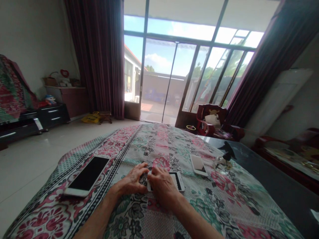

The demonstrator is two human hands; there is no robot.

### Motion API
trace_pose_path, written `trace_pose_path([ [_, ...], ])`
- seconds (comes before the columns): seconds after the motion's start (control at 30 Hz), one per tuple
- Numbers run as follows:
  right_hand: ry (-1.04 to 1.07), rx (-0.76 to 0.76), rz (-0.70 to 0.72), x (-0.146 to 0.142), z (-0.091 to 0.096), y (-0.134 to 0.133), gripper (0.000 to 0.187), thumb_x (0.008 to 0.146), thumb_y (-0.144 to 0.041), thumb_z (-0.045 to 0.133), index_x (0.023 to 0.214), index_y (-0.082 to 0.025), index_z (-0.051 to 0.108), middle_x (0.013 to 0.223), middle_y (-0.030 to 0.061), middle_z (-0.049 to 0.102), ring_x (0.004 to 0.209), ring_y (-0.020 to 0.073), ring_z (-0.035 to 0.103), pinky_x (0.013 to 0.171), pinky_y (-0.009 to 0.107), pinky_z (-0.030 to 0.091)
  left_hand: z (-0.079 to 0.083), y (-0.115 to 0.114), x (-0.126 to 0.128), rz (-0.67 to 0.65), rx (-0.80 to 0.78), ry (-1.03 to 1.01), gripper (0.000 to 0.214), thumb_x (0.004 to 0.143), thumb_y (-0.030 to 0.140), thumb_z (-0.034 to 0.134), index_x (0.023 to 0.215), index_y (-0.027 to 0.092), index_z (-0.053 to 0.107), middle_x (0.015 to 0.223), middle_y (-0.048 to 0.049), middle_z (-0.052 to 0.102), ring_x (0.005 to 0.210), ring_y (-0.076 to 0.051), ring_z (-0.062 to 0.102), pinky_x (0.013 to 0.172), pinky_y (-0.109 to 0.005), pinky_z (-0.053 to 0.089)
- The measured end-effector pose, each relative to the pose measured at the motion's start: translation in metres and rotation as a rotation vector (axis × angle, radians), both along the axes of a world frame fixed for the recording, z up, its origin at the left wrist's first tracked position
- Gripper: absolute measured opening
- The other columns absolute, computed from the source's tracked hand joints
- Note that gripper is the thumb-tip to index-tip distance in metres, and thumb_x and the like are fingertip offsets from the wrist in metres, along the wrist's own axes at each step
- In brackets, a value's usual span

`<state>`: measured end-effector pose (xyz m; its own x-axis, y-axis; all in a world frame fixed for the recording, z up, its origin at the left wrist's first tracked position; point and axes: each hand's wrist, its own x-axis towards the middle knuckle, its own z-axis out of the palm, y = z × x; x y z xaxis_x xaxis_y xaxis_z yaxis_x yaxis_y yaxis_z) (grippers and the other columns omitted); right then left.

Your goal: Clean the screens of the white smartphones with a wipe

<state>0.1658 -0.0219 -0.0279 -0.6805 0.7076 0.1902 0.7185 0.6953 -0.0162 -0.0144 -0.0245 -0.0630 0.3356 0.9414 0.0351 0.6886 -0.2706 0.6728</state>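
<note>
Both my hands rest on a flowered cloth (159, 146) that covers a table. My left hand (133, 182) lies with bent fingers at the left end of a small white-framed phone (177, 181). My right hand (161, 185) lies over the same phone, fingers curled down on it, hiding most of its left half. A larger phone with a black screen (87, 176) lies to the left of my hands. Another white phone (198, 165) lies face up to the right, apart from both hands.
A bare dark glossy tabletop (274, 186) shows at the right with small black clips (228, 153) at the cloth's edge. Beyond stand a red chair (211, 119), dark curtains, a glass sliding door, and low cabinets (50, 114) at the left over a pale tiled floor.
</note>
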Motion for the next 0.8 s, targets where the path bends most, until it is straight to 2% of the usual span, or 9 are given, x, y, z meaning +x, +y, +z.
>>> trace_pose_path([
  [0.17, 0.035, 0.042, -0.017, -0.006, -0.005, 0.008, 0.016, 0.084, -0.027, 0.060, 0.100, -0.024, 0.063, 0.096, 0.0057, 0.059, 0.089, 0.0211, 0.052, 0.075, 0.031, 0.037, -0.001, 0.000, 0.000, -0.001, 0.002, 0.003, 0.068, 0.056, 0.026, 0.072, 0.121, 0.021, 0.054, 0.149, -0.0089, 0.030, 0.138, -0.031, 0.021, 0.113, -0.042, 0.020],
  [0.37, 0.036, -0.012, 0.090, 0.018, -0.005, -0.014, 0.009, 0.087, -0.029, 0.055, 0.091, -0.022, 0.061, 0.096, 0.0037, 0.057, 0.086, 0.0178, 0.049, 0.074, 0.028, 0.035, 0.007, -0.003, 0.003, -0.002, 0.008, 0.018, 0.064, 0.058, 0.027, 0.071, 0.119, 0.018, 0.056, 0.148, -0.0106, 0.031, 0.138, -0.030, 0.022, 0.113, -0.039, 0.022],
  [0.57, 0.053, -0.034, 0.094, 0.032, -0.007, -0.027, 0.012, 0.092, -0.026, 0.048, 0.089, -0.022, 0.059, 0.094, 0.0025, 0.055, 0.082, 0.0153, 0.047, 0.073, 0.027, 0.032, 0.013, -0.006, 0.004, 0.009, -0.003, 0.053, 0.065, 0.058, 0.028, 0.071, 0.121, 0.018, 0.055, 0.148, -0.0109, 0.031, 0.138, -0.029, 0.023, 0.112, -0.039, 0.024],
  [0.8, 0.149, -0.024, 0.059, 0.034, -0.014, -0.028, 0.012, 0.090, -0.027, 0.049, 0.087, -0.021, 0.059, 0.093, 0.0027, 0.055, 0.080, 0.0150, 0.046, 0.072, 0.027, 0.032, 0.008, -0.004, 0.007, 0.002, 0.008, 0.155, 0.087, 0.060, 0.038, 0.074, 0.139, 0.021, 0.039, 0.152, -0.0101, 0.024, 0.140, -0.029, 0.018, 0.113, -0.042, 0.019],
])
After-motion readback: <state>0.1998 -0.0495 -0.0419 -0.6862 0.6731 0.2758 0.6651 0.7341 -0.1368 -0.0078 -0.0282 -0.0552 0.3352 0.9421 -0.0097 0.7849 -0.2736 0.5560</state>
